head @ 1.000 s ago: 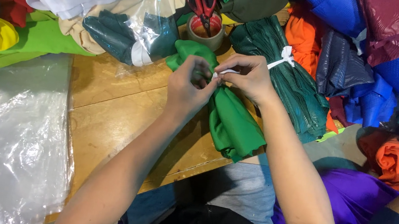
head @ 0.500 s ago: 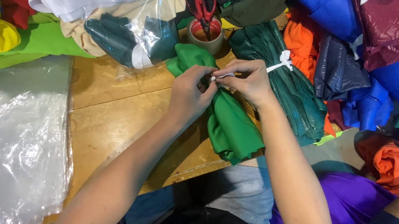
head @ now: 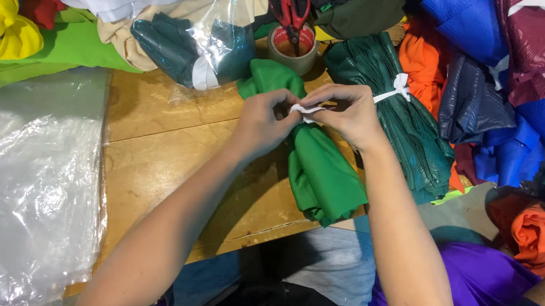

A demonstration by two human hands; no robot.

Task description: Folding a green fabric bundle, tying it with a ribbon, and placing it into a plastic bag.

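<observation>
White tie strip drawn taut over the green cloth roll.

At frame centre, the thin white fabric strip is now pinched between left hand and right hand, raised slightly since a moment ago above the rolled bright-green cloth bundle; tying seems underway.

A wooden worktop of pale brown boards carries everything here. A rolled bundle of bright green fabric lies across its middle and overhangs the near edge. Just beside it, toward the right edge, lies a dark green fabric bundle tied with a white strip. At the far edge stands a roll of brown tape with red-handled scissors resting on it. A clear bag holding dark teal cloth lies near the far edge. Lime green fabric sits at the far left corner, and a stack of clear plastic bags covers the left edge.
</observation>
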